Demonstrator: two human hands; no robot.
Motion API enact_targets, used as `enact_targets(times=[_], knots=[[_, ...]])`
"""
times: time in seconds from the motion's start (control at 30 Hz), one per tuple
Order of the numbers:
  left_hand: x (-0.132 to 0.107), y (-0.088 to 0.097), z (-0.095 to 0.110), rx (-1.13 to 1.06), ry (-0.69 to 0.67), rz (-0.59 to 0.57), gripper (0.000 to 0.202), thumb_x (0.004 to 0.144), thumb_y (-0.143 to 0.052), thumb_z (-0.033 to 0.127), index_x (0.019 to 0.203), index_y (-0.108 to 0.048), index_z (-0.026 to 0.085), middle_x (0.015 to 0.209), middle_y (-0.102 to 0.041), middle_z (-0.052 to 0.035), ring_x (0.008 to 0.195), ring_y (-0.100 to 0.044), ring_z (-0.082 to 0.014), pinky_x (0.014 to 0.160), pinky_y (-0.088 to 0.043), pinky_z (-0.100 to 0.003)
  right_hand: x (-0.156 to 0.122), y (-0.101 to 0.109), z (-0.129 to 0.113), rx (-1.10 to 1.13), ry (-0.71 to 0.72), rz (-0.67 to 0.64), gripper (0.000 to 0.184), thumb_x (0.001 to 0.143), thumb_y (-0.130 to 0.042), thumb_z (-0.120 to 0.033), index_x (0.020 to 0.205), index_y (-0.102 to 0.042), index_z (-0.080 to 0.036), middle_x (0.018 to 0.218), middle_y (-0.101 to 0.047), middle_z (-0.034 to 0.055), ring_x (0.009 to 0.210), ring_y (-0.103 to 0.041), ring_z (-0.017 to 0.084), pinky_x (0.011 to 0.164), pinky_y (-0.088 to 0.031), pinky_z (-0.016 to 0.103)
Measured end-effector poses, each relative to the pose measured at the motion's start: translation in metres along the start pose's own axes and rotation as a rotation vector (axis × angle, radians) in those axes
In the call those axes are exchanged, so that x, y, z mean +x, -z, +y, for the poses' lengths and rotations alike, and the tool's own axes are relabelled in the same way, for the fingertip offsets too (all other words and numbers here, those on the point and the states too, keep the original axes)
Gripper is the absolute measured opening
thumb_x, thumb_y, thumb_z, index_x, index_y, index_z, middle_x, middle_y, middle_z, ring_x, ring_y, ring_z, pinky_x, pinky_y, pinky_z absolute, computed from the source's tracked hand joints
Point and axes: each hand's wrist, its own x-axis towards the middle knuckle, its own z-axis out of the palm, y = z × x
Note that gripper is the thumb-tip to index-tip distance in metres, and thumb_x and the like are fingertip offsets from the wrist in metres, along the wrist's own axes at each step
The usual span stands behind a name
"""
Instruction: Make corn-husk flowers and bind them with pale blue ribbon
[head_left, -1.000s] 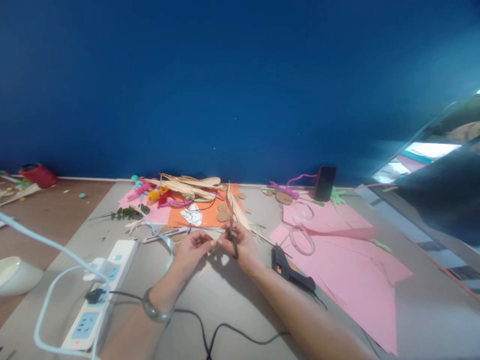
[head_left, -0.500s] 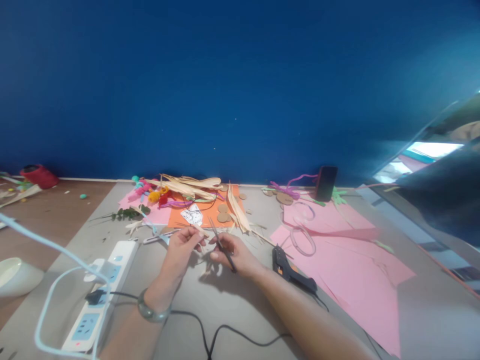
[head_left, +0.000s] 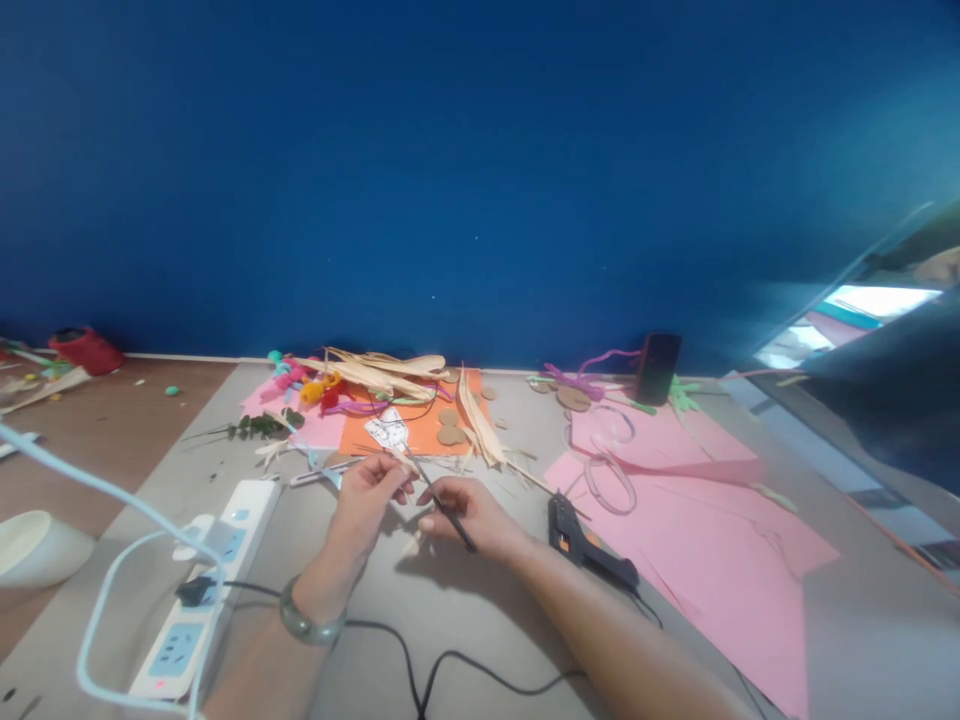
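Observation:
My left hand (head_left: 373,495) pinches a small pale strip of dried husk (head_left: 401,462) between thumb and fingertips. In my right hand (head_left: 474,515), closed, is a pair of dark tweezers (head_left: 451,515), slanting up and left so that the tips come close to the left fingertips. The tips partly overlap the strip, and I cannot tell if they grip it. Pale scraps hang below the fingers, blurred. Behind the hands lie dried husks (head_left: 481,425) and an orange sheet (head_left: 356,435) bearing cardboard discs (head_left: 450,435).
A black glue gun (head_left: 589,550) lies right of my forearm, beside pink sheets (head_left: 720,570). A phone (head_left: 658,368) leans at the blue wall. On the left are a power strip (head_left: 180,640), a pale blue cable (head_left: 97,480) and a white cup (head_left: 45,550).
The tweezer tips, spread apart before, now look closer together and nearer my left fingertips. Both hands otherwise keep nearly the same place; the view has shifted slightly.

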Motion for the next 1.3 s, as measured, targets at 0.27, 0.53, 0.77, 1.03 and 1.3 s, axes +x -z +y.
enact_targets(times=[0.27,0.53,0.77,1.03,1.3], knots=[[-0.0006,0.0011,-0.0017,-0.036,0.000,-0.009,0.016,0.066,-0.070,0.028,0.062,-0.063,0.015,0.053,-0.062,0.0001,0.047,-0.053,-0.0089,0.051,-0.042,-0.020,0.0014,0.0010,0.0059,0.022,-0.023,-0.012,0.047,0.051,-0.086,-0.039,0.083,-0.063,-0.014,0.064,-0.061,-0.0014,0.053,-0.055,0.011,0.055,-0.044,0.024],[0.0010,0.0000,-0.0022,-0.052,0.002,-0.002,0.017,0.065,-0.071,0.028,0.062,-0.063,0.014,0.053,-0.063,-0.0005,0.047,-0.054,-0.0093,0.051,-0.043,-0.020,0.0009,0.0000,0.0039,0.013,-0.044,0.008,0.047,0.050,-0.086,-0.038,0.083,-0.063,-0.013,0.061,-0.061,-0.0014,0.052,-0.057,0.012,0.052,-0.044,0.022],[0.0016,0.0023,-0.0066,-0.064,0.015,-0.006,0.016,0.067,-0.070,0.027,0.062,-0.063,0.014,0.054,-0.064,-0.0004,0.049,-0.054,-0.0092,0.052,-0.043,-0.020,0.0008,-0.0013,0.0019,0.021,-0.059,0.007,0.048,0.050,-0.086,-0.041,0.083,-0.063,-0.013,0.058,-0.060,-0.0019,0.049,-0.055,0.011,0.050,-0.043,0.022],[0.0005,0.0020,-0.0044,-0.069,0.019,-0.010,0.015,0.066,-0.071,0.026,0.063,-0.065,0.013,0.054,-0.064,-0.0004,0.049,-0.054,-0.0088,0.051,-0.043,-0.020,0.0008,0.0013,0.0042,-0.059,-0.043,0.006,0.048,0.055,-0.082,-0.046,0.083,-0.064,-0.012,0.057,-0.058,-0.0022,0.049,-0.050,0.009,0.048,-0.038,0.019],[0.0023,0.0033,-0.0073,-0.082,0.020,-0.017,0.016,0.066,-0.071,0.026,0.062,-0.064,0.013,0.057,-0.064,-0.0009,0.051,-0.055,-0.0090,0.050,-0.044,-0.019,0.0004,0.0006,-0.0013,-0.066,-0.065,0.010,0.050,0.052,-0.083,-0.048,0.080,-0.064,-0.012,0.053,-0.058,-0.0027,0.046,-0.049,0.008,0.045,-0.036,0.019]])
